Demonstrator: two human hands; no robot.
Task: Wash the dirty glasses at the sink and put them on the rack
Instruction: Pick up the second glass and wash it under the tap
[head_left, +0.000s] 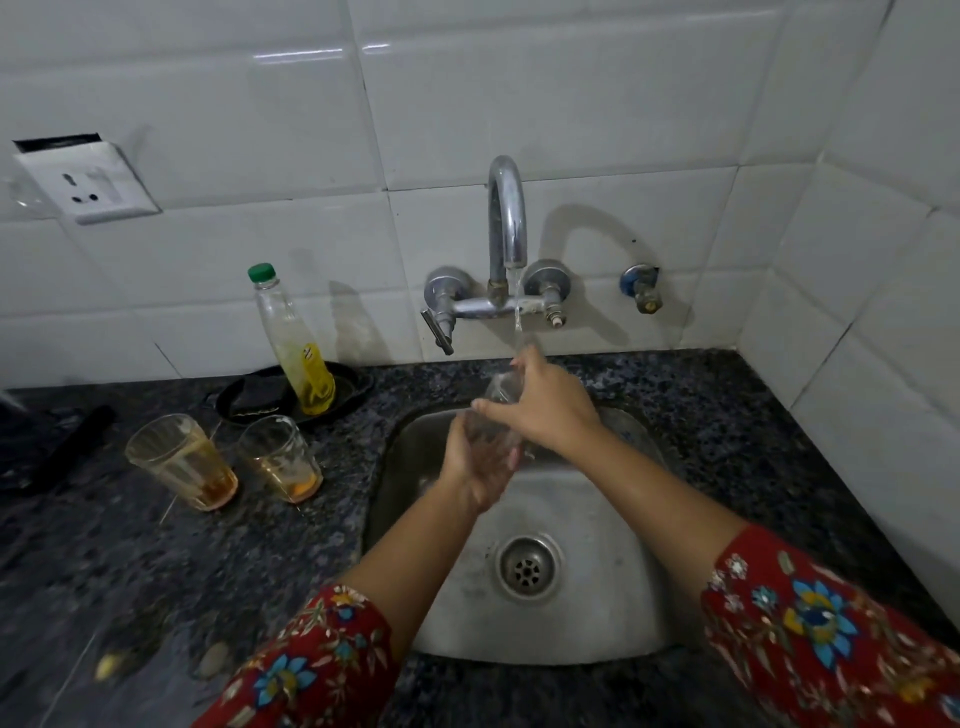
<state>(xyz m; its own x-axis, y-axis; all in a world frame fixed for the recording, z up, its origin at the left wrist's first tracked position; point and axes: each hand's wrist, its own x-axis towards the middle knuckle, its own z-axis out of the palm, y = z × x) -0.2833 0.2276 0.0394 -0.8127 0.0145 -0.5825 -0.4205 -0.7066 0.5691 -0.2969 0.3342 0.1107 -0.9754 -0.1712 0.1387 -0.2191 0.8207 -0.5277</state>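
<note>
Head: amber dregs (217, 491) in leftmost glass (179, 457)

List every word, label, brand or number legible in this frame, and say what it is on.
No text can be read.
Bottle: yellow label with a dark mark, too blurred to read.
Wall socket: no lettering visible.
Held glass: no print visible.

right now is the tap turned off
No, water streams from the tap onto the glass held over the sink.
</note>
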